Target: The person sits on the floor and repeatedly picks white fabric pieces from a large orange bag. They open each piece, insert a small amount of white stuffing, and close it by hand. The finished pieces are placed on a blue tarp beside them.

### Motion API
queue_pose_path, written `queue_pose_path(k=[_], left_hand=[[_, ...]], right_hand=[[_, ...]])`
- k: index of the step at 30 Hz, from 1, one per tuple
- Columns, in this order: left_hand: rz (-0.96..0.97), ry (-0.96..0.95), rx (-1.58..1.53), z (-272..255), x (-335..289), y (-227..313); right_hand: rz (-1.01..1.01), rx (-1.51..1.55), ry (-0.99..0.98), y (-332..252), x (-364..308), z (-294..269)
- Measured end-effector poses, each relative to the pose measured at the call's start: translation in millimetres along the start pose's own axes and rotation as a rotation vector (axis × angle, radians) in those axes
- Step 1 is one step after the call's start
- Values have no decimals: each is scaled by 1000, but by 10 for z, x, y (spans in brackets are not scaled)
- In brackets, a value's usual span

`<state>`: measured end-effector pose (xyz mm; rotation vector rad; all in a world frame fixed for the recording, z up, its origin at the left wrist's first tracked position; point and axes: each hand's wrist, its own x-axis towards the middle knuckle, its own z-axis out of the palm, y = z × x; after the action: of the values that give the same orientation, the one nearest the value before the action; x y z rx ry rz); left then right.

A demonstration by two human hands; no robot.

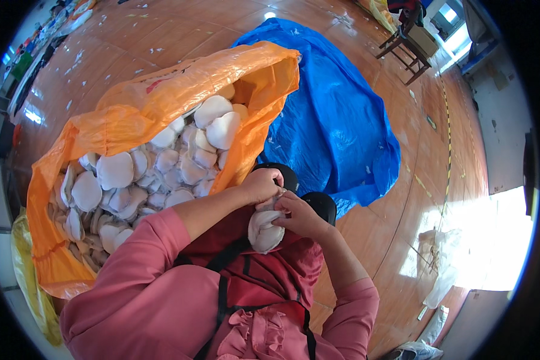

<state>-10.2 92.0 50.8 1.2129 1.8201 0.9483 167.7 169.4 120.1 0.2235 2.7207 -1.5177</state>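
Observation:
In front of my lap, a bunched white round fabric pad (264,234) hangs between my two hands. My left hand (261,185) is closed in a pinch at its upper end, where the material looks thin and greyish. My right hand (306,216) grips the pad's right side with thumb and fingers. The fingertips nearly meet, and what lies between them is partly hidden. To the left, a large orange plastic sack (117,129) lies wide open, full of similar white and off-white round pads (115,171).
A blue plastic sheet or bag (336,120) spreads on the tiled floor (378,240) beyond my dark shoes (320,207). A yellow bag (30,276) sits at the left. A wooden chair (407,48) stands far right, and white scraps litter the floor.

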Motion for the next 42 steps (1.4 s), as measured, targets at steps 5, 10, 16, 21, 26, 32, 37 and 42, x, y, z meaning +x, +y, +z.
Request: queue_pose_path(k=[5, 10, 16, 21, 26, 32, 37, 42], left_hand=[[-118, -62, -132, -44, -21, 31], [-132, -24, -111, -65, -36, 104], [123, 36, 315, -13, -298, 427], [880, -196, 269, -206, -353, 348], [1112, -500, 278, -461, -382, 333], [1288, -526, 511, -488, -513, 623], [1308, -284, 846, -316, -670, 583], [1063, -482, 800, -444, -802, 657]], right_hand=[[37, 47, 13, 122, -7, 95], [-57, -188, 220, 204, -23, 254], [-75, -15, 374, 375, -309, 559], [13, 36, 326, 303, -386, 523], [-196, 45, 315, 355, -435, 530], [-205, 205, 258, 230, -487, 608], [-177, 258, 262, 195, -511, 674], [-213, 197, -43, -158, -422, 266]])
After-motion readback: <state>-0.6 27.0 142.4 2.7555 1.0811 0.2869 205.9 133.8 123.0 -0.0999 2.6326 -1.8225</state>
